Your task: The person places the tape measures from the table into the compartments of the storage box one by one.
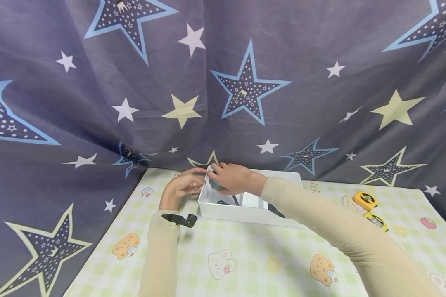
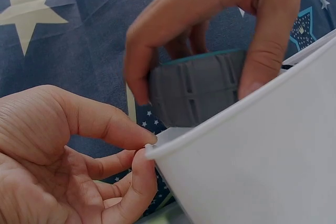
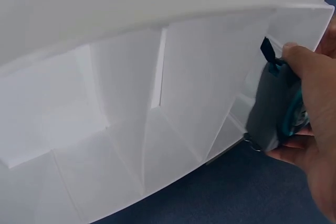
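Note:
My right hand point(image 1: 232, 178) grips a grey and teal tape measure point(image 3: 275, 108), which has a black tab at one end and a small ring at the other. The tape measure is at the left end of a white divided box point(image 1: 230, 211); in the left wrist view its ribbed grey edge point(image 2: 197, 85) shows just above the rim. With thumb and fingertips, my left hand point(image 2: 79, 150) pinches the box's rim at a corner. Inside the box, dark strap-like pieces point(image 1: 235, 201) show in the head view, partly hidden by the right arm.
Two yellow tape measures, one more orange point(image 1: 365, 201) and one paler point(image 1: 376, 221), lie to the right of the box. A checked cloth with cartoon bears covers the table point(image 1: 252, 255). Behind it hangs a dark star-patterned curtain point(image 1: 304, 111).

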`<state>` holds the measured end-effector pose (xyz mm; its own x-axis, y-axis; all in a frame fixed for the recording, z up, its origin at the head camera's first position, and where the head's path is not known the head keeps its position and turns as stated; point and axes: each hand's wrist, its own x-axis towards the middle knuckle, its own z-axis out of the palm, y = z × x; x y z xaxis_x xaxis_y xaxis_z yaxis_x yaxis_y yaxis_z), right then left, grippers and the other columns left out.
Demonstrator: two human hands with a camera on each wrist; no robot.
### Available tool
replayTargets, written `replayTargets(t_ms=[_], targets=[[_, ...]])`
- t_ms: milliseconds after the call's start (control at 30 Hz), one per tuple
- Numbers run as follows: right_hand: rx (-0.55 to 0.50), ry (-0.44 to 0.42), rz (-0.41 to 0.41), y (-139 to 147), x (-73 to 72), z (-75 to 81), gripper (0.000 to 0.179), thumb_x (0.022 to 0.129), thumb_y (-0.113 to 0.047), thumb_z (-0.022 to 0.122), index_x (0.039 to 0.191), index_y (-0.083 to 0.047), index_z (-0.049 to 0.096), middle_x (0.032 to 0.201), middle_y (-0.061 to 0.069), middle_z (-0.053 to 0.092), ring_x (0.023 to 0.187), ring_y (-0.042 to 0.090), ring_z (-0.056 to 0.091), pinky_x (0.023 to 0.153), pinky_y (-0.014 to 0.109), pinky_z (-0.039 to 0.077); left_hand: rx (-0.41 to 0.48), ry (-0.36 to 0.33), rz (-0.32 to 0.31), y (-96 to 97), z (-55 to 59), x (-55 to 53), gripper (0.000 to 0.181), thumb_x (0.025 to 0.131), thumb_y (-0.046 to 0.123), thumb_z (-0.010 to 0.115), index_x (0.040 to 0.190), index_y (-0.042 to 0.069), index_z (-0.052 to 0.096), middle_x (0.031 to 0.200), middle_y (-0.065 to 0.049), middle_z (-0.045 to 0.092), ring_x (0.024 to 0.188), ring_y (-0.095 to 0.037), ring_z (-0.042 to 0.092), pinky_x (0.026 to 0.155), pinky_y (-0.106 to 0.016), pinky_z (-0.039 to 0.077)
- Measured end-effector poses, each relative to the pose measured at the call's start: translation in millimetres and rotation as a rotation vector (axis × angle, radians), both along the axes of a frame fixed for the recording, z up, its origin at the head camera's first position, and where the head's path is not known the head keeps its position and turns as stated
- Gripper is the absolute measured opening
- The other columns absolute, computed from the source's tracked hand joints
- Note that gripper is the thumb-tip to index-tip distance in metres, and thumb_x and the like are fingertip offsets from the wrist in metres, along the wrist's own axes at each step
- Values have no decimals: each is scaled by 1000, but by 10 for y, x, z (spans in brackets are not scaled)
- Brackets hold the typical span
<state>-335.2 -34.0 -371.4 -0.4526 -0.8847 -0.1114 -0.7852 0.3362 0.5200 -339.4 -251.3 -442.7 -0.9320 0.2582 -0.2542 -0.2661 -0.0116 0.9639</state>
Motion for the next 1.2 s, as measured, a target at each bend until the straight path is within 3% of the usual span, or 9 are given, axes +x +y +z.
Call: replayTargets(t_ms=[167,300,700,1200], targets=[[-31,-84,-26,34,2,-14,63,97,-49,64,141,-11,40,135,14,50,104,28,63,90,36,57,-1,-1,-4,7,-1,0,58,90,-10,55,144,0,37,98,0,60,75,-6,61,66,-18,52],[-24,-107,-48,73,11,-2,64,96,-50,65,141,-11,40,139,16,49,107,29,63,93,37,56,-13,1,-4,8,4,-1,59,91,-10,54,146,-1,36,102,-3,60,76,-7,61,67,-18,52],[29,-58,-44,175,48,-75,58,95,-56,64,132,-16,44,126,9,53,104,24,64,94,37,54,-9,0,13,16,-22,-17,60,90,-10,56,146,-2,36,105,-7,62,78,-8,63,66,-18,53],[96,-83,-72,63,42,-25,63,92,-55,68,141,-18,53,127,7,59,107,25,66,93,37,56,-25,0,-5,2,-19,-21,59,92,-9,54,147,-1,35,101,-4,63,75,-6,63,67,-17,53]])
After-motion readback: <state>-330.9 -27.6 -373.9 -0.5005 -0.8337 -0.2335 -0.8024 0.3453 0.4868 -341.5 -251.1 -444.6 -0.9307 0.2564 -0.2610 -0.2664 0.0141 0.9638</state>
